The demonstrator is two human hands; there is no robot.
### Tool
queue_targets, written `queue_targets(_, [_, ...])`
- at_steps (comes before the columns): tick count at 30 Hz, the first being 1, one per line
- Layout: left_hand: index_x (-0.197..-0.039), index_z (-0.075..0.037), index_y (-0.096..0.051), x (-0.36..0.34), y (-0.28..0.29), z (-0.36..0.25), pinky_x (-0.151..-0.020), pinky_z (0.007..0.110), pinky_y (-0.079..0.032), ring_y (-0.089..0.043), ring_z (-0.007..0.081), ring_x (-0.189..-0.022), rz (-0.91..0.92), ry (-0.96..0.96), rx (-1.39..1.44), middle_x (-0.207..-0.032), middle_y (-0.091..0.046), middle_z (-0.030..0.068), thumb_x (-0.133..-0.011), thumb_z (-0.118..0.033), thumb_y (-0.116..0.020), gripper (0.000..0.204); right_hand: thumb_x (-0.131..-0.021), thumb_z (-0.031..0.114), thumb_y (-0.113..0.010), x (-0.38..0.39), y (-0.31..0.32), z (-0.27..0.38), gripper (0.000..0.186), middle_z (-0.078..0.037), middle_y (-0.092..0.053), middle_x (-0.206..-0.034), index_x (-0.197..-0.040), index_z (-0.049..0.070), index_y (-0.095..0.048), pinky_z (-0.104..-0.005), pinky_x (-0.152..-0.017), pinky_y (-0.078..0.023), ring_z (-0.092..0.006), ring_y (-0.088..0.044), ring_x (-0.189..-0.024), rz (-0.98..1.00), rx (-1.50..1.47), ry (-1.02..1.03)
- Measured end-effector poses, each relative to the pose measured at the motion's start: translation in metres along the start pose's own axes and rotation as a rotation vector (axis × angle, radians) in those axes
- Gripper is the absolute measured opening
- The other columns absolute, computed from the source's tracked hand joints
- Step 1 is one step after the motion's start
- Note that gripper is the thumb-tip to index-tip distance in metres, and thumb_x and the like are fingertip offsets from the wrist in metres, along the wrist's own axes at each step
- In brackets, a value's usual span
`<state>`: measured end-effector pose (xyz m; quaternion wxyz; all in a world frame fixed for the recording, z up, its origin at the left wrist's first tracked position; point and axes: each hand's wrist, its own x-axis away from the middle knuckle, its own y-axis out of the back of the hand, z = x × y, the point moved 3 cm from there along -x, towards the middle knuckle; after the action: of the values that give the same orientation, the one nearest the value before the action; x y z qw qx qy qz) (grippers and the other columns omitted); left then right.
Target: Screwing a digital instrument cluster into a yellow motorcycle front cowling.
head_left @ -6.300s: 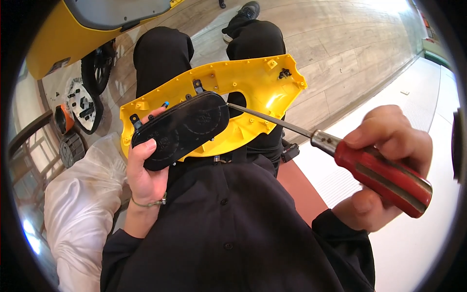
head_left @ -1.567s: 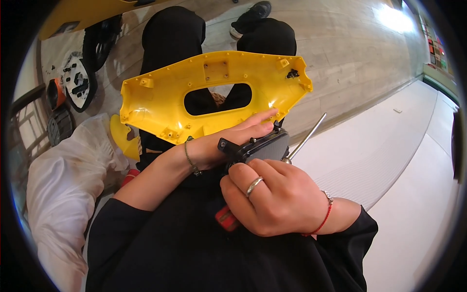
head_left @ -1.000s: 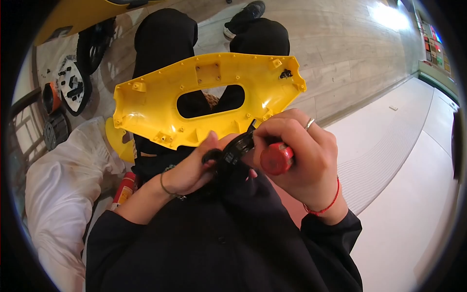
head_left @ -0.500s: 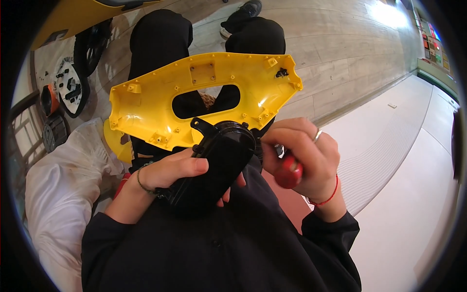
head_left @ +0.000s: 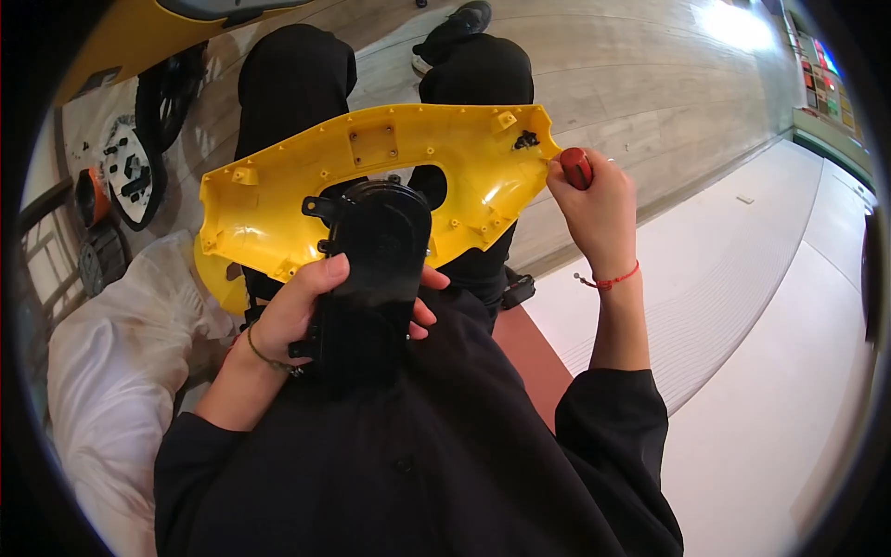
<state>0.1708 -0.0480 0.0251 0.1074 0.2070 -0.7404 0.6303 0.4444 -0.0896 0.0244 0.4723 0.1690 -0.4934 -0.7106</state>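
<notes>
Across my lap rests a yellow plastic shell [head_left: 371,139], inner side up, with an oval opening and many small posts. My left hand [head_left: 302,302] grips a black, round-ended plastic housing [head_left: 376,251] with mounting tabs, its fingers wrapped under it; the housing covers part of the opening. My right hand [head_left: 599,200] is closed around a red-handled screwdriver [head_left: 576,168] at the shell's right end. The screwdriver's tip is hidden. A small dark cluster, seemingly screws [head_left: 526,139], lies in the shell's right end near that hand.
On the left are white draped cloth [head_left: 121,362], a white tray of small black parts [head_left: 130,172], an orange ring-shaped part [head_left: 93,197] and a tyre [head_left: 170,93]. A yellow panel [head_left: 121,46] stands at the upper left. White ribbed boarding [head_left: 705,269] runs along the right.
My right hand has moved up and away from the housing to the shell's right end, with the screwdriver. My left hand has shifted the housing left and turned it more upright.
</notes>
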Motion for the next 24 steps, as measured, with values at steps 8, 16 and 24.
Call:
queue_targets(8, [-0.144, 0.0, -0.019, -0.003, 0.003, 0.001, -0.084, 0.047, -0.053, -0.063, 0.0344, -0.095, -0.106, -0.026, 0.051, -0.12, -0.051, 0.029, -0.084, -0.053, -0.052, 0.087, -0.069, 0.013, -0.067, -0.009, -0.004, 0.0, 0.018, -0.019, -0.06, -0.07, -0.081, -0.001, -0.064, -0.0392, -0.065, -0.047, -0.0351, -0.058, -0.069, -0.022, 0.041, 0.049])
queue_targets(16, [-0.144, 0.001, -0.023, -0.004, 0.003, -0.004, -0.09, 0.049, -0.05, -0.06, 0.0336, -0.104, -0.157, -0.062, 0.075, -0.127, -0.049, 0.0286, -0.084, -0.048, -0.052, 0.083, -0.08, 0.013, -0.066, 0.012, 0.034, 0.018, 0.014, -0.012, -0.065, -0.072, -0.08, -0.001, -0.064, -0.0289, -0.06, -0.047, -0.0217, -0.062, -0.064, -0.085, -0.321, -0.151])
queue_targets(24, [-0.139, 0.003, -0.032, -0.004, 0.015, -0.008, -0.094, 0.045, -0.049, -0.058, 0.034, -0.109, -0.037, -0.103, 0.061, -0.133, -0.047, 0.0256, -0.083, -0.031, -0.049, 0.067, -0.084, 0.027, -0.037, 0.065, 0.137, 0.056, 0.039, -0.024, -0.057, -0.089, -0.096, -0.007, -0.051, -0.0387, -0.073, -0.054, -0.0394, -0.063, -0.082, -0.238, -0.813, -0.024])
